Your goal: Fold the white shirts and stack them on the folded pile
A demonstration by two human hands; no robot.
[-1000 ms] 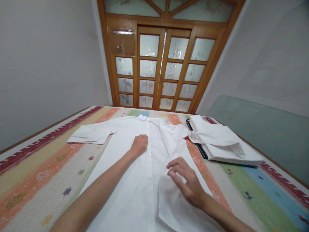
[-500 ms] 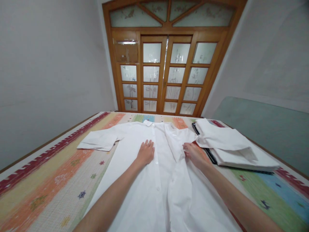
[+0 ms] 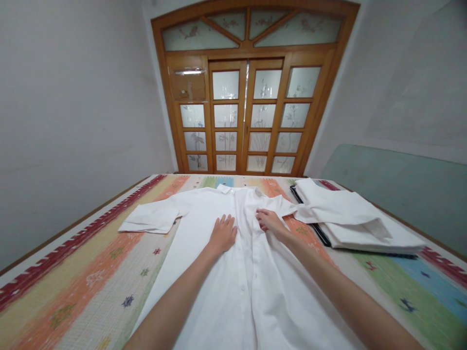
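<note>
A white shirt (image 3: 204, 272) lies front side up, collar away from me, with its buttoned edge running down the middle. My left hand (image 3: 223, 234) rests flat on the left front panel beside the button row, fingers stretched out. On the other front panel, below the collar (image 3: 225, 188), my right hand (image 3: 270, 222) has its fingers curled in, pinching the cloth. The left sleeve (image 3: 148, 218) is spread out sideways. The right sleeve (image 3: 339, 209) reaches across a folded stack of white cloth (image 3: 379, 240).
Under the shirt is a striped, patterned bedspread (image 3: 105, 262). Something dark with a pale edge (image 3: 323, 236) shows beneath the folded stack. A pale green headboard-like panel (image 3: 394, 189) stands at the right. Wooden glazed doors (image 3: 243, 116) are beyond the far edge.
My right hand has moved left, bringing the right front panel closer to the button row and flattening its folds. My left hand stays on the left panel.
</note>
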